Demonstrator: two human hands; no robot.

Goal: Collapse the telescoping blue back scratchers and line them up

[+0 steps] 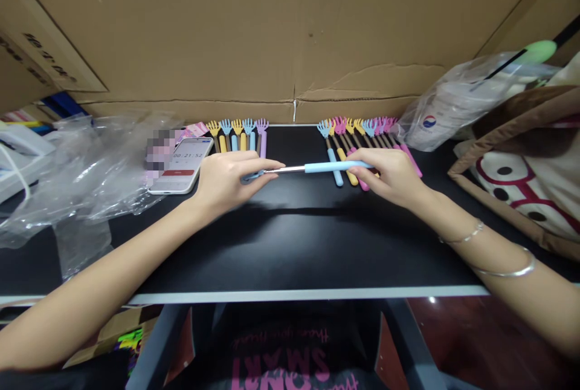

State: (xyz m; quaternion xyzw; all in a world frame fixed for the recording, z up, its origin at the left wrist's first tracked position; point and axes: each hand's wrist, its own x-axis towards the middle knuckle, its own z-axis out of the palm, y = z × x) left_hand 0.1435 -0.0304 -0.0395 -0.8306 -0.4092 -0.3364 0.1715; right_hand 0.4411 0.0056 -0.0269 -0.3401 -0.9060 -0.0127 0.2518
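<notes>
Both my hands hold one blue back scratcher level above the black table. My left hand is closed on its claw end, where a thin metal rod shows. My right hand is closed on the blue handle. A neat row of several scratchers with yellow, blue and purple claws lies behind my left hand. A looser bunch of scratchers in blue, yellow and pink lies behind and under my right hand.
A phone showing a running timer lies left of my left hand. Crumpled clear plastic bags cover the left side. A filled plastic bag and a brown-trimmed cloth bag stand at the right. A cardboard wall closes the back.
</notes>
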